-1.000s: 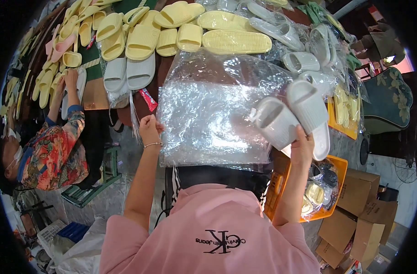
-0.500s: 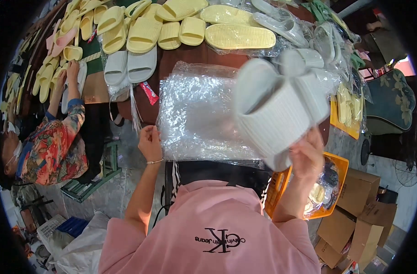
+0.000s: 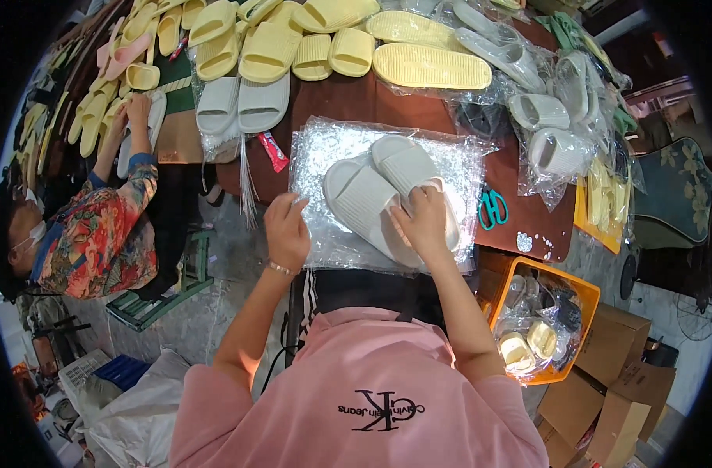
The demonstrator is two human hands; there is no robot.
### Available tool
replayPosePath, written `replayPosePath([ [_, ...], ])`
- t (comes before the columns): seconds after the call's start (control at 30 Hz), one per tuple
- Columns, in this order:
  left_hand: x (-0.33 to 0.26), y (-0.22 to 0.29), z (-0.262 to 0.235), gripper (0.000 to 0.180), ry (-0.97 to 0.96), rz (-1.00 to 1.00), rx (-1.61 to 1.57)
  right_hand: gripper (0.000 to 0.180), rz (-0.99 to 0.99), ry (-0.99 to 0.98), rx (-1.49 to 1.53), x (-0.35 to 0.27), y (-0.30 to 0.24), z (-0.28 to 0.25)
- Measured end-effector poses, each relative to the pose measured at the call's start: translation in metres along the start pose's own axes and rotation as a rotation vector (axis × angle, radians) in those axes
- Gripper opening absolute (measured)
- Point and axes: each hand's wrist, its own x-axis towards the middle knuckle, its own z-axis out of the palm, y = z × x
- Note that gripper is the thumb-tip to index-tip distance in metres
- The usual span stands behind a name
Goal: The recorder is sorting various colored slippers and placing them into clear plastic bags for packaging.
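A pair of pale grey slide slippers [image 3: 364, 201] lies slanted on a stack of clear plastic bags [image 3: 325, 253] in front of me. My right hand [image 3: 423, 221] is closed on the side of the right slipper, its fingers bent over the edge. The slippers rest side by side, toe openings away from my body on the upper left. At the left edge of the stack, my left hand [image 3: 286, 232] is pinched, its fingertips at the plastic edge of a bag; the exact grip is small to see.
Yellow slippers [image 3: 272, 48] crowd the far side of the brown table [image 3: 535, 226]. Teal scissors [image 3: 493, 208] and bagged slippers [image 3: 560, 150] are at the right. An orange crate [image 3: 588, 312] stands below, near cardboard boxes [image 3: 609, 335]. A co-worker in a floral shirt [image 3: 99, 238] handles slippers at left.
My right hand has brought the grey slippers left and down onto the plastic bags. My left hand stays at the bags' left edge. The scissors, hidden before, now show.
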Motion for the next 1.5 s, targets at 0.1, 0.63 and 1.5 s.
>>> replayPosePath([
  [0.1, 0.026, -0.006, 0.024, 0.037, -0.164, 0.059, -0.020, 0.037, 0.052, -0.014, -0.043, 0.005, 0.001, 0.031],
  [0.63, 0.023, -0.047, 0.068, 0.055, -0.368, 0.149, 0.251, 0.030, -0.065, 0.053, -0.012, 0.043, -0.035, 0.072],
  [1.5, 0.090, -0.069, 0.112, 0.069, -0.429, -0.047, 0.571, 0.038, 0.336, 0.246, -0.244, 0.050, 0.068, 0.050],
])
